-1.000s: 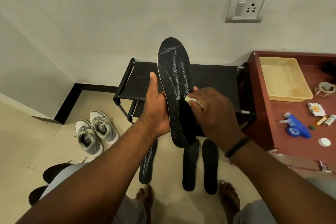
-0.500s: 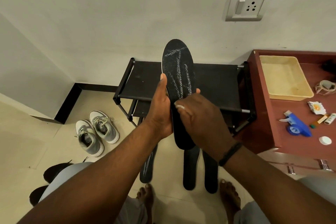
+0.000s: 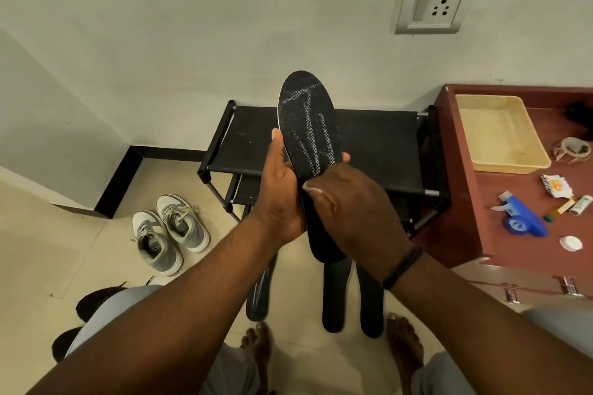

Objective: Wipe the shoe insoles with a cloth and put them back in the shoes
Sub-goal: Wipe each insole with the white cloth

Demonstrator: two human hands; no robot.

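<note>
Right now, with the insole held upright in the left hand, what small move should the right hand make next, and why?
Probably slide the right hand upward along the insole. It presses a scrap of cloth against the insole's middle, while pale streaks cover the upper part above it. The left hand grips the left edge, so the insole looks steady enough for that stroke.

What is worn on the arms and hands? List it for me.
Both forearms are bare, with no sleeves in view. The left hand has no glove, ring or band. The right hand is also ungloved; a thin dark wristband circles its wrist. No watch shows on either arm.
</note>
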